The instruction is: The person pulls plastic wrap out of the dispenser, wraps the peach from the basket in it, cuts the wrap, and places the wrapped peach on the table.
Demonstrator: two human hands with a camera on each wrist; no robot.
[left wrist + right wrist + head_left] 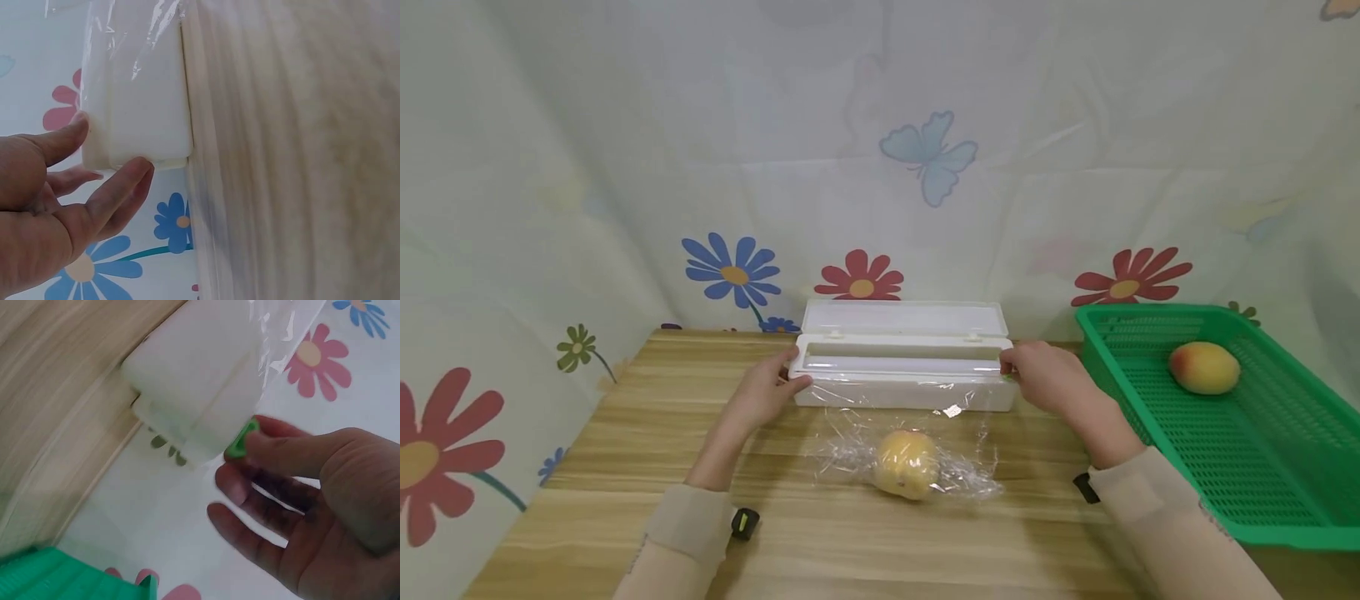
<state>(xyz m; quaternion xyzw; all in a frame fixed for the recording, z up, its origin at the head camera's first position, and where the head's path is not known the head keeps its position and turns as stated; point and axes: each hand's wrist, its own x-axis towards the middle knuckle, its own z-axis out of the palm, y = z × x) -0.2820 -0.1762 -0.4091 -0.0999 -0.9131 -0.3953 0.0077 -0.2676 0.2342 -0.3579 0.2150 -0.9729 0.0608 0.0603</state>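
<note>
A long white cling film dispenser (902, 395) stands on the table with its lid (904, 318) raised at the back. Inside lies a white film roll (887, 364). My left hand (767, 388) holds the dispenser's left end, thumb at the top edge and fingertips on the end face (150, 119). At the right end, my right hand (1047, 377) pinches a small green slide cutter (242, 439) between thumb and index finger. Clear film (951, 410) hangs over the front edge. Just in front sits a yellow fruit (907, 463) wrapped in film, its ends bunched on both sides.
To the right stands a green plastic basket (1157, 429) with a yellow-red mango (1206, 368) in it. A white curtain (880, 208) printed with flowers and a butterfly hangs close behind the dispenser. The wooden table (820, 550) extends toward me.
</note>
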